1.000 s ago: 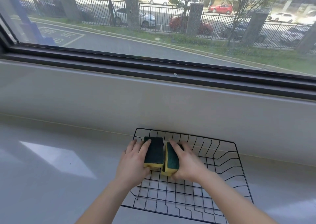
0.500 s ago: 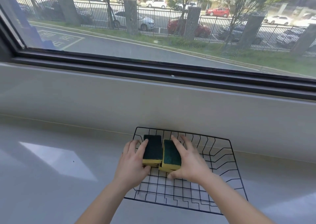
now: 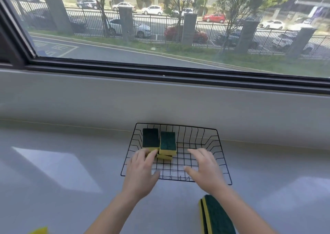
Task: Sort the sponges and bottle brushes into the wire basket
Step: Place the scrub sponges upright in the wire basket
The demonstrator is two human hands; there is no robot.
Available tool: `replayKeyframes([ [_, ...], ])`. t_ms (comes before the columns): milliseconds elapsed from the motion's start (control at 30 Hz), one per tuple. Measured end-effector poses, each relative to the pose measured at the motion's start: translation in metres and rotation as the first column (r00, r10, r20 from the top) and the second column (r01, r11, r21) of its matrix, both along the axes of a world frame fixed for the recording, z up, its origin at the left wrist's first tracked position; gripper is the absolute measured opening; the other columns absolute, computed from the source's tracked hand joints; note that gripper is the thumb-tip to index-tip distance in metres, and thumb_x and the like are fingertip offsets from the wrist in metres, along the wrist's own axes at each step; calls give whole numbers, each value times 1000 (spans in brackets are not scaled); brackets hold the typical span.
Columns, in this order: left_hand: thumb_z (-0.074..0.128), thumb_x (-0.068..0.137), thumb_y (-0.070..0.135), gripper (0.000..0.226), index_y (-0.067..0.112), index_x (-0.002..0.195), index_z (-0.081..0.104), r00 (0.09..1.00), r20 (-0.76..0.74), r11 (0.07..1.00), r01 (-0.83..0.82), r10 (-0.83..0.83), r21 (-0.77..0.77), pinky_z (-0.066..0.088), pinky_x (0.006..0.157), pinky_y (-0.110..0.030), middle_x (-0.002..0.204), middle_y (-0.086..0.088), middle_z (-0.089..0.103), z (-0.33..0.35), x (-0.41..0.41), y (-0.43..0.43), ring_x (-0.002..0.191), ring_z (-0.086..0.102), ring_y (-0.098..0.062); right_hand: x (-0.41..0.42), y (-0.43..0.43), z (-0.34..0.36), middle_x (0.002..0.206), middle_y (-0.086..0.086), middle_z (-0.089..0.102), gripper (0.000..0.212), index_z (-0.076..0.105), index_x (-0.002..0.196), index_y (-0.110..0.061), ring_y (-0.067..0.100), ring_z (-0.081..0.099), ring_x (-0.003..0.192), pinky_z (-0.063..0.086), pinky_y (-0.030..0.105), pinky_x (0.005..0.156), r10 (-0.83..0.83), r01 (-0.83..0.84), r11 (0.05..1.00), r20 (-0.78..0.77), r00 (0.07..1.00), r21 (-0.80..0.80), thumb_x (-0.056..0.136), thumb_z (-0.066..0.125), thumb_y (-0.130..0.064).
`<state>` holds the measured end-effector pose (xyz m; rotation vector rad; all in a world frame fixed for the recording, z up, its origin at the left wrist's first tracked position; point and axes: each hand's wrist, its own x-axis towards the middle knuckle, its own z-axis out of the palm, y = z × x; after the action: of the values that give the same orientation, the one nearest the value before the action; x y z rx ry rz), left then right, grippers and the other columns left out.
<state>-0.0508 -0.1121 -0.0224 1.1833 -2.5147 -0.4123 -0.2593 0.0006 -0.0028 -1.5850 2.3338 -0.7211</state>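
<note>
A black wire basket stands on the grey counter against the wall. Two green-topped yellow sponges lie side by side in its far left part: the left sponge and the right sponge, which rests on another yellow sponge under it. My left hand hovers over the basket's near left corner, fingers apart, fingertips close to the left sponge. My right hand is spread above the basket's near right part and holds nothing. No bottle brush is in view.
More green-and-yellow sponges lie on the counter near the bottom edge, beside my right forearm. A yellow corner shows at the bottom left. Behind the basket rise a grey wall and a window.
Both hands have let go of the two sponges and drawn back toward me. The sponges now lie in the basket. The view has tilted, showing more counter and the near sponges.
</note>
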Motion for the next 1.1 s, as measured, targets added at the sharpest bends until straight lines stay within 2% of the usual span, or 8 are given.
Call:
replayKeyframes([
  [133, 56, 89, 40, 54, 28, 140, 45, 996, -53, 997, 72, -72, -4, 31, 110, -33, 139, 4, 44, -3, 6, 48, 130, 37, -19, -1, 61, 2, 101, -14, 58, 41, 63, 128, -25, 8, 54, 100, 51, 29, 85, -139, 142, 988, 61, 988, -52, 89, 70, -35],
  [267, 54, 92, 38, 45, 27, 135, 50, 989, -97, 991, 117, -110, 65, 34, 103, -27, 133, 9, 47, -16, 7, 89, 120, 44, -15, -3, 117, -11, 83, -11, 59, 24, 69, 111, -24, 4, 58, 82, 48, 26, 69, -346, 354, 935, 157, 925, -24, 87, 72, -30],
  [433, 49, 94, 46, 43, 32, 134, 48, 991, -117, 926, 104, -66, 363, 38, 97, -23, 124, 16, 48, -33, -9, 129, 118, 46, -6, -3, 147, -31, 120, -5, 59, 53, 52, 136, -26, 12, 60, 103, 47, 30, 83, -426, 369, 897, 255, 868, 244, 91, 63, -52],
  [567, 52, 93, 50, 56, 27, 143, 41, 983, -156, 721, 40, 96, 691, 41, 98, -26, 133, 4, 50, -34, -40, 161, 114, 52, -9, -2, 153, -39, 135, 4, 55, 72, 38, 150, -18, 20, 58, 117, 50, 38, 96, -514, 363, 850, 448, 731, 382, 93, 58, -57],
  [633, 51, 93, 51, 58, 26, 145, 38, 969, -170, 592, 32, 179, 805, 42, 97, -26, 135, 3, 51, -31, -55, 174, 117, 52, -10, 2, 153, -42, 131, 3, 56, 73, 33, 152, -16, 22, 58, 114, 54, 39, 89, -546, 335, 832, 551, 631, 441, 95, 57, -54],
  [700, 50, 92, 48, 43, 28, 131, 52, 958, -218, 540, 86, 187, 838, 49, 90, -26, 118, 9, 62, -27, -66, 181, 104, 60, -5, 8, 151, -44, 124, 0, 60, 65, 36, 150, -17, 20, 60, 105, 56, 35, 73, -549, 305, 828, 567, 613, 472, 98, 54, -52],
  [867, 53, 92, 33, 26, 30, 116, 62, 967, -221, 628, 94, 126, 772, 52, 89, -36, 105, 5, 68, -24, -71, 186, 95, 64, -11, 18, 147, -49, 103, -5, 68, 28, 58, 116, -25, 18, 65, 90, 60, 44, 83, -538, 313, 841, 627, 563, 441, 100, 50, -47],
  [1100, 56, 92, 28, 26, 29, 118, 59, 947, -256, 633, 77, 195, 770, 52, 88, -33, 108, 3, 64, -22, -65, 186, 96, 62, -11, 25, 148, -44, 108, 2, 69, 21, 60, 112, -26, 23, 66, 99, 58, 43, 84, -491, 312, 871, 692, 529, 380, 100, 53, -42],
])
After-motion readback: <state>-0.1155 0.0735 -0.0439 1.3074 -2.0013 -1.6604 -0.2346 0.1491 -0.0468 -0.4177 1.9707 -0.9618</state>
